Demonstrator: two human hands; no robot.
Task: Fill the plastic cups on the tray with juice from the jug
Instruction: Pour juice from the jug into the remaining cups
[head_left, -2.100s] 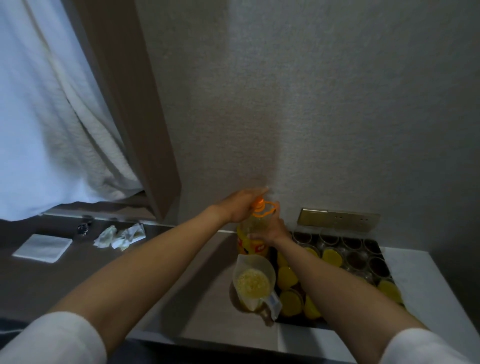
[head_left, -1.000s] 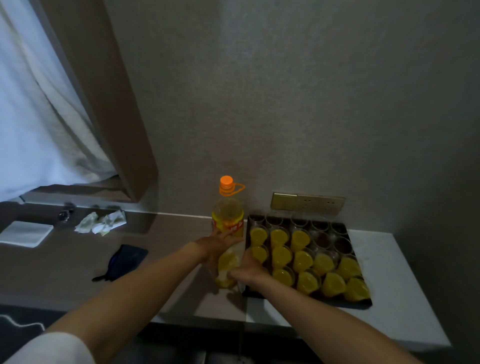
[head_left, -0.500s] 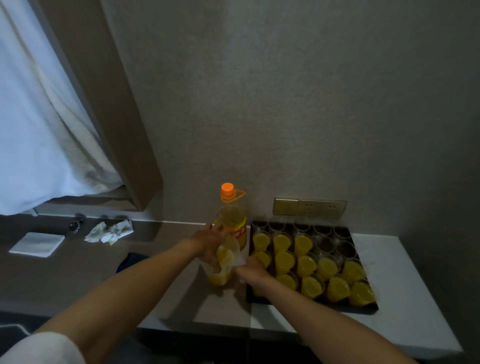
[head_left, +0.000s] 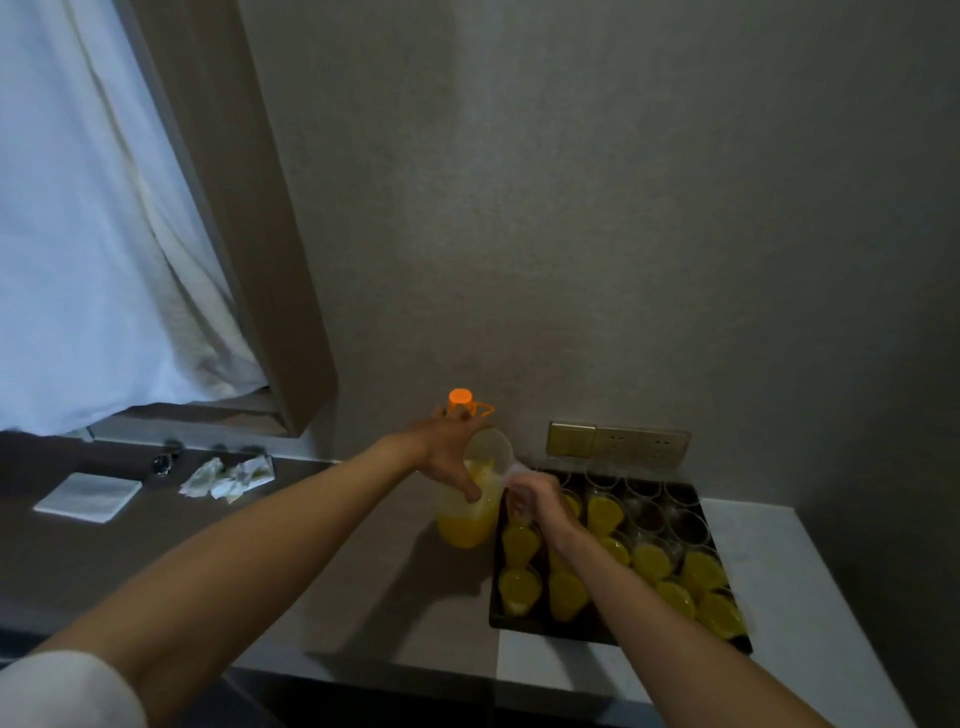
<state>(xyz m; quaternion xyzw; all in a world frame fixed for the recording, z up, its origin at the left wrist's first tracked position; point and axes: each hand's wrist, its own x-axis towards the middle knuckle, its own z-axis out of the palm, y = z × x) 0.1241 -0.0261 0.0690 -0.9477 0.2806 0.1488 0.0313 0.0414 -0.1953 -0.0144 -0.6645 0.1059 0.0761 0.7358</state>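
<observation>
A clear plastic jug (head_left: 470, 514) with orange juice in it stands just left of the dark tray (head_left: 545, 623). My left hand (head_left: 451, 453) grips the jug's upper body from the left, thumb on its front. My right hand (head_left: 535, 500) holds the jug's handle on the tray side. On the tray stand several plastic cups: those in the near rows (head_left: 519, 590) hold juice, those in the far right corner (head_left: 688, 525) look empty. My right forearm hides some cups.
An orange-capped juice bottle (head_left: 461, 399) stands behind the jug, mostly hidden by my left hand. A gold wall socket plate (head_left: 618, 442) sits above the tray. Crumpled tissues (head_left: 228, 475), a white napkin (head_left: 88, 496) and a small watch-like object (head_left: 162, 462) lie at left.
Both hands left the juice bottle and took hold of the jug. The jug has come up slightly and shifted toward the tray. The camera has tilted upward.
</observation>
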